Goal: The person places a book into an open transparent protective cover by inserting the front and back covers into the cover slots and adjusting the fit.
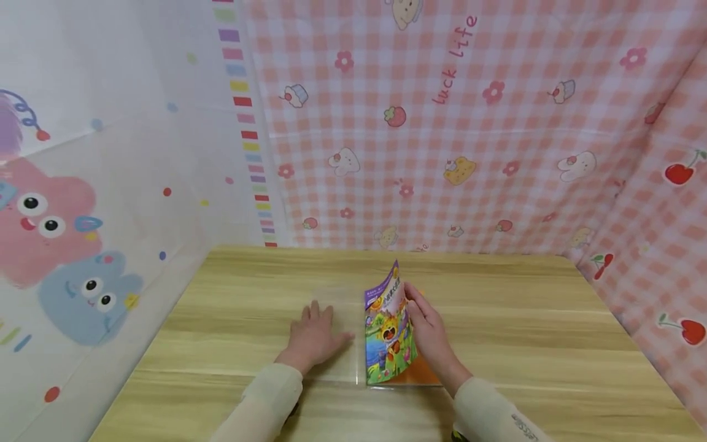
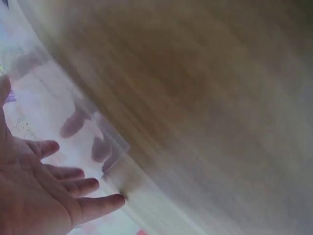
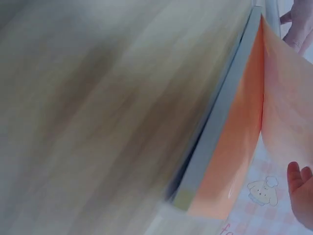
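Far left of the book, a white cloth [image 1: 72, 233] with cartoon figures hangs beside the wooden table [image 1: 525, 325]. Nearer the book's left side, the person's left hand [image 1: 313, 336] lies over a clear plastic sheet [image 1: 343, 367], fingers apart and holding nothing. The sheet spreads leftward from beside the book. The book [image 1: 390, 344] itself rests on the table, its picture cover lifted and curving above an orange page [image 1: 420, 371]. Against the cover's right edge is the right hand [image 1: 435, 337], fingertips at its inner face; whether the thumb clamps it cannot be told. Behind the book hangs a pink checked cloth [image 1: 442, 215].
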Tool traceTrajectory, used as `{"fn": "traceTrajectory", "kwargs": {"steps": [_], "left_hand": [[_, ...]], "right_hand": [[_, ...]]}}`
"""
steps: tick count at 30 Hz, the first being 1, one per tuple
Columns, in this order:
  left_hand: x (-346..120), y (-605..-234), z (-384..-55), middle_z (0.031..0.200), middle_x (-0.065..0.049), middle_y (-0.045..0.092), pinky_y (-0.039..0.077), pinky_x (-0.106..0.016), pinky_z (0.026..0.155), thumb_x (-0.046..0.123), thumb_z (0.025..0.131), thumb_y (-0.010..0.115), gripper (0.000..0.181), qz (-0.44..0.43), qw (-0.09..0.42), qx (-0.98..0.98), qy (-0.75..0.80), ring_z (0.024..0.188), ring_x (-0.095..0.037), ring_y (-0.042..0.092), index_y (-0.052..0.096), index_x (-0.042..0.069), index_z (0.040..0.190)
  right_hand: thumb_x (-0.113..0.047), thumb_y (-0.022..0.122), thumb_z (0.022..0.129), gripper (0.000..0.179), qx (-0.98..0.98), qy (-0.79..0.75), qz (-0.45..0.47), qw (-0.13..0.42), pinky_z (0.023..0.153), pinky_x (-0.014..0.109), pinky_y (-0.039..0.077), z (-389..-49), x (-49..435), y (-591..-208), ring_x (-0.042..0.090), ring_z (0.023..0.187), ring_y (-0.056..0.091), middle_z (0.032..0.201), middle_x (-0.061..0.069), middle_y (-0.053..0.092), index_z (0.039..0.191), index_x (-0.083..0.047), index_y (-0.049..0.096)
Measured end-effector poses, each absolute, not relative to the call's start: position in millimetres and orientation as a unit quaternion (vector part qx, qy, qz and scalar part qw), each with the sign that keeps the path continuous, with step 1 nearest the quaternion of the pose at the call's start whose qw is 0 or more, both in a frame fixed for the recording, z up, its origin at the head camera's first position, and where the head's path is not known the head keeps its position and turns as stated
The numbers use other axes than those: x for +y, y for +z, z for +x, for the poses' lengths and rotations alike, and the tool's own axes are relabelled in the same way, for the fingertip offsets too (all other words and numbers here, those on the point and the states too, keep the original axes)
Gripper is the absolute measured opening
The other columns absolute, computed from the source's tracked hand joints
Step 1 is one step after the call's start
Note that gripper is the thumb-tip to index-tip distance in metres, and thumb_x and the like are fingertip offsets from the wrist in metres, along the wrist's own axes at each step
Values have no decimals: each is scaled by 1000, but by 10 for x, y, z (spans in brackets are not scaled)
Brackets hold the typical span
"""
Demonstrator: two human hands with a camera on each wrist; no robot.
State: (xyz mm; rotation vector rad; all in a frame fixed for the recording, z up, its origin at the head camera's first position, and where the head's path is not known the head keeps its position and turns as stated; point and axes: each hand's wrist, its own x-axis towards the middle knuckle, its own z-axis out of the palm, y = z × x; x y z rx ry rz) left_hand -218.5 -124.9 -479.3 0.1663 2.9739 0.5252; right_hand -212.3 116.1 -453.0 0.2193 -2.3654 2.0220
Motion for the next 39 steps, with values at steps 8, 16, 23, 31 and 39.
{"fn": "traceTrajectory", "kwargs": {"steps": [8, 16, 23, 31, 39], "left_hand": [[-1284, -4804, -2242, 156, -29, 26, 19, -69, 110, 54, 95, 57, 76, 60, 80, 984, 145, 144, -46, 23, 43, 1, 148], [-1271, -4728, -2234, 158, -28, 22, 17, -67, 112, 62, 92, 56, 88, 63, 102, 982, 147, 146, -45, 18, 37, 1, 151], [-1270, -4707, -2227, 159, -26, 22, 20, -65, 112, 63, 90, 57, 91, 75, 108, 986, 100, 147, -43, 19, 34, 1, 153], [-1338, -4732, -2245, 160, -26, 19, 18, -63, 114, 55, 94, 58, 84, 78, 118, 984, 111, 148, -42, 16, 32, 1, 153], [-1409, -4817, -2206, 160, -26, 17, 18, -58, 116, 50, 97, 56, 80, 74, 126, 982, 120, 148, -41, 14, 31, 0, 153]], "right_hand": [[-25, 42, 108, 46, -805, 570, 156, 42, 115, 49, 28, -2228, 967, -4498, 26, 143, 34, 154, 6, 41, 152, -12, 40], [-39, 51, 103, 58, -852, 475, 220, 36, 116, 57, 21, -2325, 824, -4550, 32, 148, 21, 164, 10, 19, 155, -20, 36], [-40, 59, 99, 62, -885, 413, 216, 18, 116, 55, 23, -2356, 737, -4512, 30, 149, 19, 164, 9, 19, 154, -17, 39], [-43, 57, 99, 62, -923, 255, 283, 56, 114, 58, 24, -2427, 674, -4625, 42, 146, 22, 158, 25, 26, 148, -8, 47], [-43, 57, 97, 58, -930, 201, 308, 19, 113, 62, 23, -2403, 637, -4726, 42, 146, 21, 157, 24, 30, 142, -7, 54]]}}
